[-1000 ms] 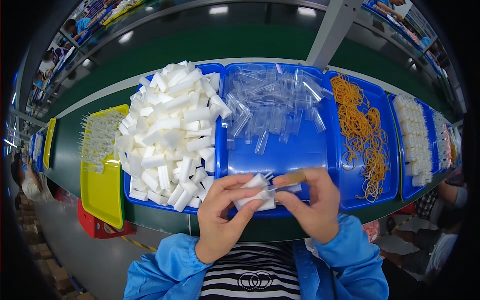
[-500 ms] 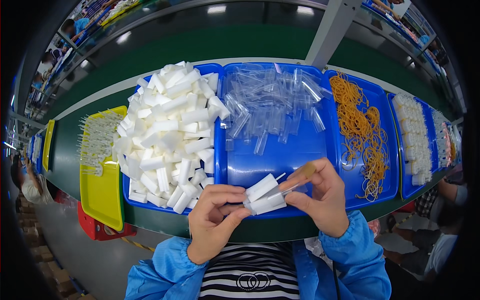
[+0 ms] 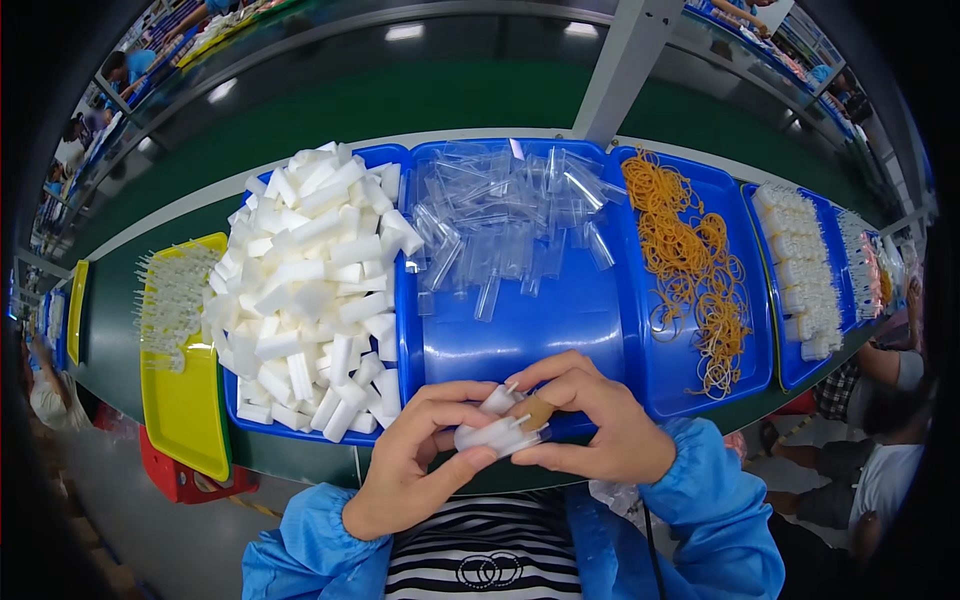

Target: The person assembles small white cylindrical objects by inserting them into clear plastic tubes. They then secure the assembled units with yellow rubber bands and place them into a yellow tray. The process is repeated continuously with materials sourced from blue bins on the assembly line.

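The right hand (image 3: 605,430) is sitting closer to the left hand (image 3: 415,455) than half a second ago, and the trays are appearing farther left as the view is shifting. The left hand is gripping a small bundle of white pieces (image 3: 490,435) at the near edge of the middle blue tray (image 3: 520,340). The right hand is curling around the bundle's right end; blur is hiding whether it is pinching anything. The bundle is looking partly assembled: pieces are lying together, something clear is showing at one end, and no band is visibly circling it. Plenty is remaining loose on the tabletop (image 3: 115,335): white blocks (image 3: 300,270) are heaping up, clear sleeves (image 3: 500,215) are lying scattered, and orange bands (image 3: 690,260) are tangling.
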